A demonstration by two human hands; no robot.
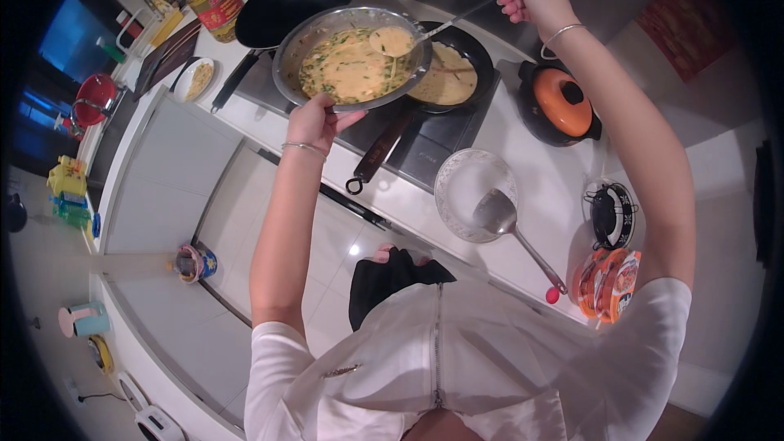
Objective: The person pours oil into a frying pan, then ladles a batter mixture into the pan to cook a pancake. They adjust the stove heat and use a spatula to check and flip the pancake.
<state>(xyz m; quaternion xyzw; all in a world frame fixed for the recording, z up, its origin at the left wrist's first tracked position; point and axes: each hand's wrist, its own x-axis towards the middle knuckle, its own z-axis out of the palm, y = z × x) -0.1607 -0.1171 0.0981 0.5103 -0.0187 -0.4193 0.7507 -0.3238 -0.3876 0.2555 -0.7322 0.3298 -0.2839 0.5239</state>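
My left hand [316,124] grips the near rim of a stainless steel bowl [288,76], which holds yellow batter [346,70] flecked with chopped greens. Up at the right, my right hand [536,3] is closed around the handle of a metal ladle [392,41]. The ladle's bowl, full of batter, is over the steel bowl, and a thin stream runs down from it. Partly behind the steel bowl, a frying pan [484,76] on the stove holds a pale yellow pancake [450,76]. Its dark handle [380,150] points towards me.
A black wok [297,3] sits at the stove's left, beside an oil bottle [214,3]. To the right are an orange-lidded pot [560,101], a white patterned plate [456,180] with a metal spatula [499,214] on it, and orange packages [603,285]. A small plate of food [197,81] lies left.
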